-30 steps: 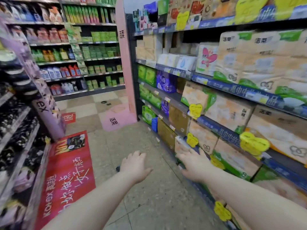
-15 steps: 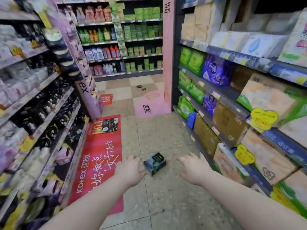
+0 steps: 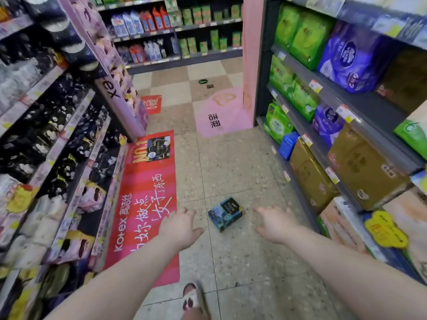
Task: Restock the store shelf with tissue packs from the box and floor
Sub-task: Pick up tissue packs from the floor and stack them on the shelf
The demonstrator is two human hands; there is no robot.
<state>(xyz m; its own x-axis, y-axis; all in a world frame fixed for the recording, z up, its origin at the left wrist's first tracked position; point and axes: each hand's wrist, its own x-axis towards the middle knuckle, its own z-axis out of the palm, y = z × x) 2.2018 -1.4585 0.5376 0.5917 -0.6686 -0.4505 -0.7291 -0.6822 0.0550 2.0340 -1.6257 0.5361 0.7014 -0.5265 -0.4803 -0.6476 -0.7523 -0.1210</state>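
A small dark blue-green tissue pack (image 3: 225, 213) lies tilted on the speckled aisle floor. My left hand (image 3: 179, 227) hovers just left of it and my right hand (image 3: 276, 224) just right of it. Both hands are apart from the pack, fingers relaxed and spread, holding nothing. The tissue shelf (image 3: 323, 144) on the right carries green, purple, gold and white packs.
A shelf of dark and pink packets (image 3: 57, 146) lines the left side. A red floor sticker (image 3: 147, 204) lies by it and a pink one (image 3: 221, 114) farther down. My slippered foot (image 3: 193, 299) shows at the bottom. A back shelf (image 3: 175, 35) closes the aisle.
My view has swung left and down from the right shelf to the floor. The tissue pack came into sight, and both hands now reach out on either side of it.
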